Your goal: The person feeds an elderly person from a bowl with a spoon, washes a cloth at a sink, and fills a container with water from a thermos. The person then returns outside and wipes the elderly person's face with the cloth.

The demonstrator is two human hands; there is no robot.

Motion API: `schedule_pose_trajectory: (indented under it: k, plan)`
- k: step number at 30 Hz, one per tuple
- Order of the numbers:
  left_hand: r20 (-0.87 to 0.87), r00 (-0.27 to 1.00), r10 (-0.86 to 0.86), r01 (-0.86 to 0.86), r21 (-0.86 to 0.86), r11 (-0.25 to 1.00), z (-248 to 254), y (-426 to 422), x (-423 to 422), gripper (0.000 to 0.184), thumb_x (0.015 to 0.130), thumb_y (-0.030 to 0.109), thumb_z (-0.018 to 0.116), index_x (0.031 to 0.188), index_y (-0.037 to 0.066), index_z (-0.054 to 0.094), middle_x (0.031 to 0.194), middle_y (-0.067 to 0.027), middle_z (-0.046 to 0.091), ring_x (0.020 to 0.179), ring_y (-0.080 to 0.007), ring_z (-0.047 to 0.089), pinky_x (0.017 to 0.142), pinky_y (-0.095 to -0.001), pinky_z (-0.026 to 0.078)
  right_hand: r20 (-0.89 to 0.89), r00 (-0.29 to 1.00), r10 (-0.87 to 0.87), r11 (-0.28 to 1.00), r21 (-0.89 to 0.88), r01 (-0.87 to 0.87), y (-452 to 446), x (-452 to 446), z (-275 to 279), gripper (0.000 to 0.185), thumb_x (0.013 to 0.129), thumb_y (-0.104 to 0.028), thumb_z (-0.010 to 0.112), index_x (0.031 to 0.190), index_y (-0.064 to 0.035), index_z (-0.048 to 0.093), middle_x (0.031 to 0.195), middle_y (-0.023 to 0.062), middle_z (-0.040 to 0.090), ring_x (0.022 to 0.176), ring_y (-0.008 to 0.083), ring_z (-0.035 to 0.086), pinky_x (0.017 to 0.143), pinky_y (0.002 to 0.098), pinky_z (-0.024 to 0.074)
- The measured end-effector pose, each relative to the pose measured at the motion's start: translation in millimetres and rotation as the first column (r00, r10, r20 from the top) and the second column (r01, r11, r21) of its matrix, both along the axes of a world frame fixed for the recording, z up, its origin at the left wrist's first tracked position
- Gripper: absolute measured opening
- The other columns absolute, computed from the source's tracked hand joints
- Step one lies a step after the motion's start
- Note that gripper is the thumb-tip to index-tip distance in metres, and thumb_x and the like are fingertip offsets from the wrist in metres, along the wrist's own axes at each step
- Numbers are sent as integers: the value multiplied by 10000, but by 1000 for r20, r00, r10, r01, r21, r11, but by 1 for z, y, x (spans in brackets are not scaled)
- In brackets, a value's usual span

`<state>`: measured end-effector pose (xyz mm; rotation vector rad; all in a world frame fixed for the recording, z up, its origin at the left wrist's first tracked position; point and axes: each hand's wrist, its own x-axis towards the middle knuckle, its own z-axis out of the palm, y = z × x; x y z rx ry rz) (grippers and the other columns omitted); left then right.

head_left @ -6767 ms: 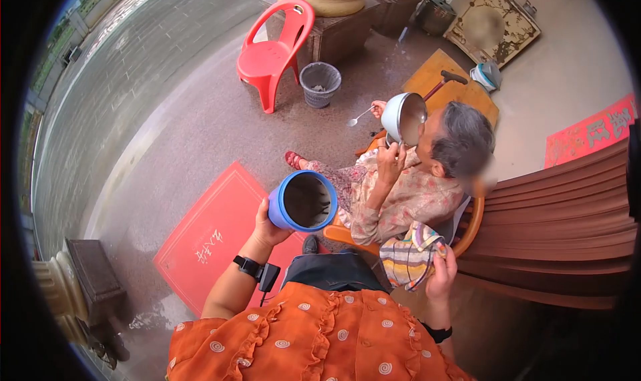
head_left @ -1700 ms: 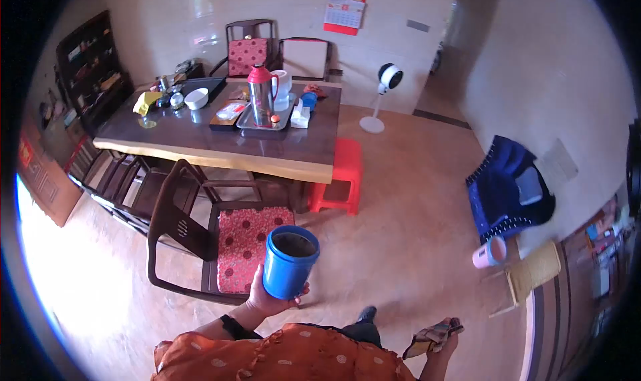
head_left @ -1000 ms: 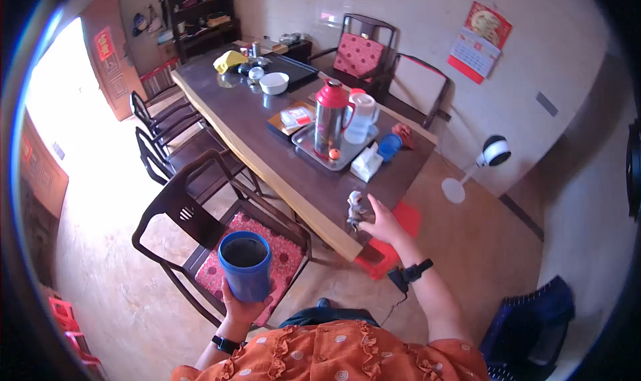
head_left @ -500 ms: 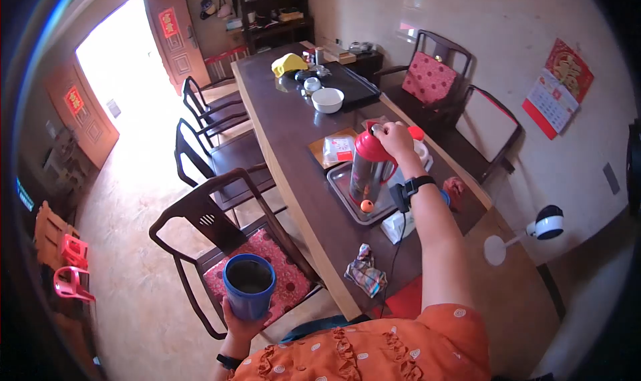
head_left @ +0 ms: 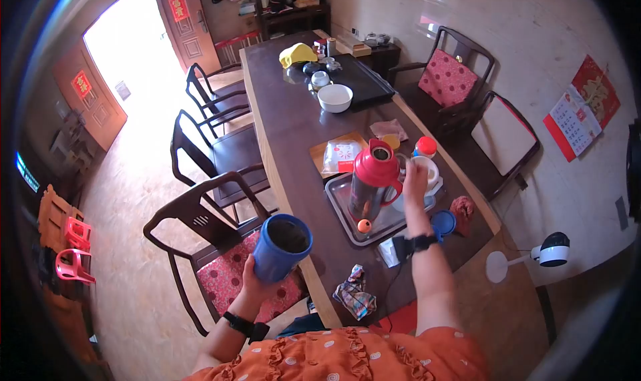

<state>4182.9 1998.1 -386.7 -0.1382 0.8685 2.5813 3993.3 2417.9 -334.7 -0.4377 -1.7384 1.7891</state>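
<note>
My left hand [head_left: 257,277] is wrapped round a blue cup [head_left: 275,255] and holds it beside the table edge, tilted slightly, its inside dark. A thermos flask [head_left: 366,187] with a red top and handle stands upright on a metal tray [head_left: 332,207], its mouth uncovered. Just right of the handle is my right hand [head_left: 415,184], fingers drawn together; whatever they hold is hidden. Beyond that hand are a white mug [head_left: 427,171] and a red-lidded jar [head_left: 425,146]. A small orange ball-like thing [head_left: 364,226] lies at the flask's foot.
On the table [head_left: 287,137] are a white bowl [head_left: 335,99], a packet [head_left: 341,156], a crumpled plaid cloth [head_left: 356,292] and a blue lid [head_left: 442,222]. A chair with a red cushion [head_left: 220,287] stands at the left edge. A white camera-like device [head_left: 551,249] is at right.
My right hand has left the flask's top and moved right and down, and the flask's mouth now shows. My left hand has brought the blue cup up and right, closer to the table.
</note>
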Motion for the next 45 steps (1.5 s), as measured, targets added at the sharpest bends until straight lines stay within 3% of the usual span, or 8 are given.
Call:
schedule_pose_trajectory:
  k: [6,8,20,23,27,32,41,45]
  plan:
    - [21,996,-92,91,44,995,-14,12,-82,829,810,682,530,1422,146,370,1369,-135,485,1217,-327,505,963,-484,439,-1,995,103,946,-308,-99,-19,5,-58,259,893,-274,532,872,-35,628,819,43,607,646,99,541,512,247,406]
    - [17,996,-90,89,50,995,-12,18,-103,804,807,677,541,1408,167,383,1345,-133,502,1199,-331,511,884,-480,461,-145,986,-79,850,-527,-9,-24,-15,-58,214,891,-244,547,915,-43,615,802,37,600,588,83,521,447,231,353]
    - [136,989,52,-66,97,993,-63,-27,-170,679,801,637,580,1333,235,448,1267,-52,544,1122,-255,527,782,-438,433,-123,983,138,987,-61,-147,-98,-79,7,364,796,-239,749,1051,-37,587,907,16,594,816,103,567,726,252,469]
    - [136,987,88,-97,59,994,-73,-37,-169,704,786,655,581,1338,239,447,1257,-46,547,1114,-242,535,760,-409,442,150,969,196,961,166,-220,-116,-77,17,402,762,-254,776,1045,-37,589,916,28,612,801,103,576,722,258,478]
    - [153,984,90,-99,52,994,-83,-45,-163,758,770,677,575,1376,247,423,1303,-36,531,1177,-245,507,831,-413,415,71,951,300,870,389,-303,-148,-78,23,427,763,-242,771,1070,-21,573,893,66,651,722,108,615,633,256,501]
    - [190,979,76,-88,55,995,-89,-47,-151,766,777,678,565,1391,247,411,1328,-35,515,1210,-249,484,880,-415,390,252,904,346,806,412,-424,-173,-68,44,420,784,-194,754,1104,-20,545,829,51,666,674,99,626,587,246,501]
    - [224,974,42,-64,90,994,-84,-33,-151,770,805,703,505,1404,230,406,1369,-46,492,1230,-259,472,897,-428,395,44,932,359,867,353,-351,-134,-82,33,396,804,-194,744,1097,-8,553,863,45,641,676,88,611,566,238,490]
    - [180,984,-7,-41,258,965,-80,-8,-174,699,798,664,562,1339,234,450,1300,-60,534,1171,-258,502,871,-441,394,59,951,303,949,73,-306,-111,-78,28,394,798,-235,748,1074,-22,564,935,53,606,687,86,576,573,220,466]
